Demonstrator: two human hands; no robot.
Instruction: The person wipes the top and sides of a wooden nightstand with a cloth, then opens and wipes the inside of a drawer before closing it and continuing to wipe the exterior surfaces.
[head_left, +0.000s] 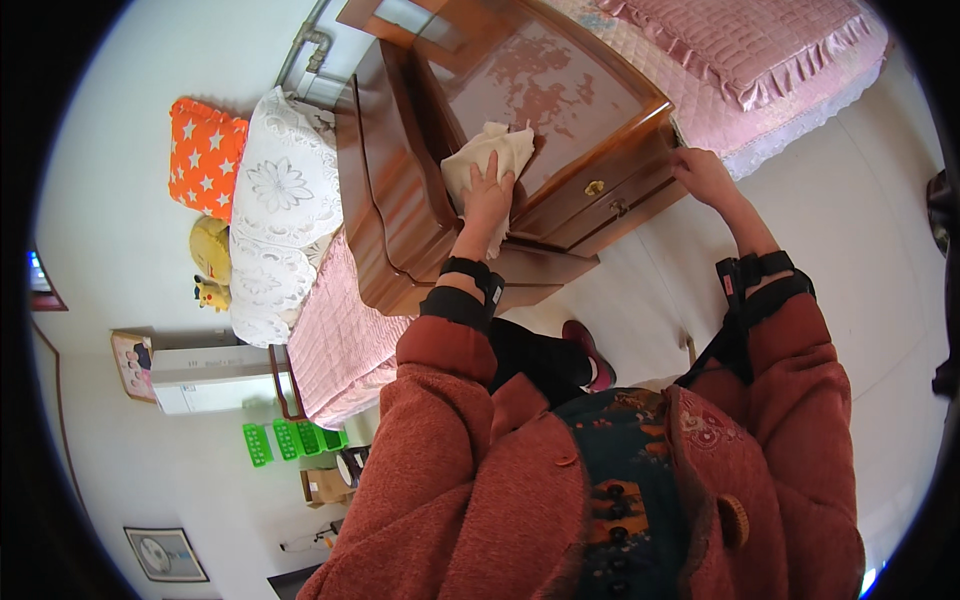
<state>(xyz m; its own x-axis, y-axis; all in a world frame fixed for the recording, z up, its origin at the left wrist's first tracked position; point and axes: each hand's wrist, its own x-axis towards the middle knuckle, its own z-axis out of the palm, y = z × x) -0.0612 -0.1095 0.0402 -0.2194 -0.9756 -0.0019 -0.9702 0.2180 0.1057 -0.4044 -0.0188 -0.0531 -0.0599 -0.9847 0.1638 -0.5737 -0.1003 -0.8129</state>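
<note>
My left hand (487, 197) presses a cream cloth (501, 152) with spread fingers. The cloth lies at the inner edge of a glossy brown wooden cabinet top (626, 97), against a taller wooden section (394, 172) with a curved front edge, and part of it hangs down below my wrist. Irregular dull patches (536, 75) mark the shiny top. Two drawer fronts with a brass knob (594, 187) and a brass pull (619, 208) face me. At the cabinet's right front corner is my right hand (703, 176), fingers curled; whether they grip the edge is unclear.
A bed with a pink quilted cover (817, 97) stands close beyond the cabinet's right side. Left of the cabinet is another pink-covered piece (341, 330), with white lace cloth (285, 187) and an orange star-patterned cushion (206, 157). My shoe (590, 352) is on the pale tiled floor (847, 247).
</note>
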